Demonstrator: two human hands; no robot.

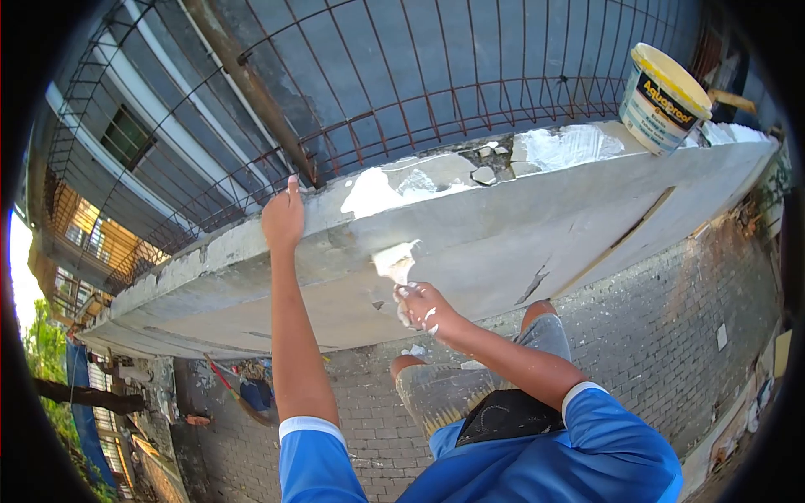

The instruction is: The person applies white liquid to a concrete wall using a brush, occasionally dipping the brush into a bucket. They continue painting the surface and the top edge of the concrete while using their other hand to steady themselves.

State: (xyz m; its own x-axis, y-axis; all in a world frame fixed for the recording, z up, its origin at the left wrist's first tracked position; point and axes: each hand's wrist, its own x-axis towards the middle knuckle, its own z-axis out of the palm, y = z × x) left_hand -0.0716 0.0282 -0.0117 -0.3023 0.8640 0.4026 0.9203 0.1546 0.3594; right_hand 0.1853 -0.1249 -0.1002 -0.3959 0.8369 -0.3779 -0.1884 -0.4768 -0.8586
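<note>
My right hand [419, 308] is closed around the handle of a paintbrush [394, 261], whose fan-shaped head is thick with white coating. The brush head is at the side face of a grey concrete wall [478, 222], just under its top edge. White smears show on my right fingers and wrist. My left hand [283, 220] rests on the wall's top edge, beside a rusty metal post [260, 92]; one finger is stretched out and the others are mostly hidden. Wet white coating [369, 193] lies on the wall top to the right of this hand.
An Aquaproof bucket [662, 101] stands on the wall top at the right. Broken concrete pieces [484, 174] lie between white patches. Rusty wire mesh [453, 75] rises behind the wall. Brick paving [654, 335] runs below, with a red-handled tool [222, 377] at the lower left.
</note>
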